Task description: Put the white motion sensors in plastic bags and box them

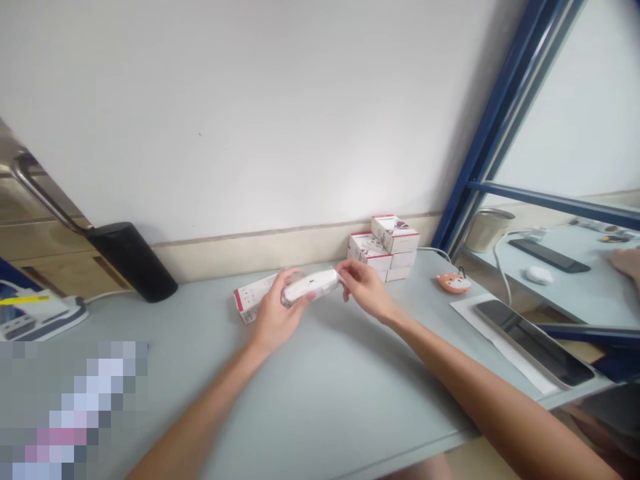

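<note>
Over the middle of the table, my left hand (277,313) grips a white, rounded, flat device (311,285) with clear plastic showing around it. Its exact kind I cannot make out. A small dark mark shows on its face. At its right end, the fingertips of my right hand (363,285) are pinched together on the edge or its wrapping. Just behind my left hand, a white box with a red end (249,300) lies on the table, partly covered by that hand.
Several similar white and red boxes (383,247) are stacked against the wall. An orange animal-shaped case (453,283) and a phone (533,340) on white paper lie to the right. A black cylinder (133,260) stands left, near a power strip (45,320). Part of the lower left is pixelated.
</note>
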Available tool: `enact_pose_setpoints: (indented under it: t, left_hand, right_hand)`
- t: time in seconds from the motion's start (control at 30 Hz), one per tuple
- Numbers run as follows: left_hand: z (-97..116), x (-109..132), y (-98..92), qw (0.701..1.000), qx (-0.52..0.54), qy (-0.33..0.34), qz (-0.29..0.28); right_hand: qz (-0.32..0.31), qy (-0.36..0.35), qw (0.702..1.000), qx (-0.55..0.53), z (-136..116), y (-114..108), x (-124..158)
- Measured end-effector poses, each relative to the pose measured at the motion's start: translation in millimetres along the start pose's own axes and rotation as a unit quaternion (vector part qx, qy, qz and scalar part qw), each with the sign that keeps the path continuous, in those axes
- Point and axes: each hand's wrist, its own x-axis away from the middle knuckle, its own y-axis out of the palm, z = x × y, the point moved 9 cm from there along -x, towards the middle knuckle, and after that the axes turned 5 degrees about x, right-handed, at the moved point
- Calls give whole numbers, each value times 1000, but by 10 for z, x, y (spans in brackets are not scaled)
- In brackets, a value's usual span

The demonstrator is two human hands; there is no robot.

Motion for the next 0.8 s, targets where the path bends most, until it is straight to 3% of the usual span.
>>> enact_pose_setpoints:
  t: [0.13,0.27,0.33,0.43,0.5,0.67,0.73,0.8]
  left_hand:
    - [-246,64,135,975,80,-192,-74]
    - [-285,274,347,875,271,-355,-187]
    - [-184,287,366,831,376,-361,-195]
    - [-6,223,342,797,484,-308,-191]
    - [45,187,328,816,478,-268,-182]
    - [-109,124,223,934,278,-211,-72]
    - [-215,128,164,948,230,-221,-20]
    - [-316,144,145,938,236,-252,3]
  right_hand:
    - [-15,-15,1000,2,21,54,8]
    - [-57,-2,996,-67,74,133,20]
    - [-67,38,986,-146,109,142,23]
    - [-61,140,957,-247,202,176,66]
    - [-58,191,938,-284,243,238,114]
    - [24,177,945,-274,277,241,159]
    - [63,108,965,-230,196,170,169]
    - [74,-28,986,-144,-49,97,194]
